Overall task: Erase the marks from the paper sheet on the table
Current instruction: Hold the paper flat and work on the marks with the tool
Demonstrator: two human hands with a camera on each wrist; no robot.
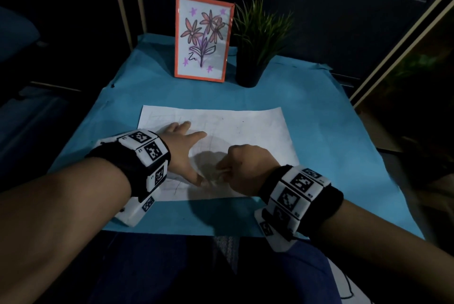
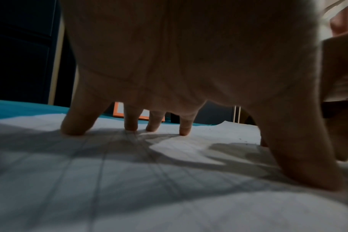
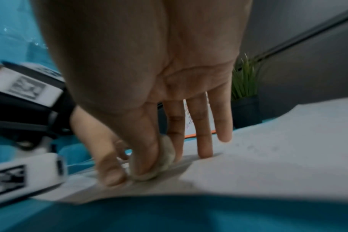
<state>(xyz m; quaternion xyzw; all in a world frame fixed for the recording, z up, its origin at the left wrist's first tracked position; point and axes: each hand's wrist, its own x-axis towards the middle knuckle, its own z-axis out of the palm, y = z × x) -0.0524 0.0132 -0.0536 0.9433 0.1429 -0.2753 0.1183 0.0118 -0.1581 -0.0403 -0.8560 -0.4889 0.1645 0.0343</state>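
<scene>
A white paper sheet (image 1: 245, 132) with faint pencil lines lies on the blue table cover (image 1: 319, 156). My left hand (image 1: 186, 146) lies spread on the sheet's left half, fingertips (image 2: 130, 127) and thumb pressing it flat. My right hand (image 1: 245, 168) is over the sheet's near edge, just right of the left thumb. It pinches a small, worn whitish eraser (image 3: 165, 158) between thumb and forefinger, the eraser's tip down on the paper (image 3: 268, 149). Grey pencil lines (image 2: 129, 157) cross the paper under the left palm. The right hand looks motion-blurred.
At the back of the table stand an orange-framed flower drawing (image 1: 202, 38) and a dark pot with a green grass plant (image 1: 255, 41). The surroundings are dark. The cover's near edge (image 1: 196, 232) is by my lap.
</scene>
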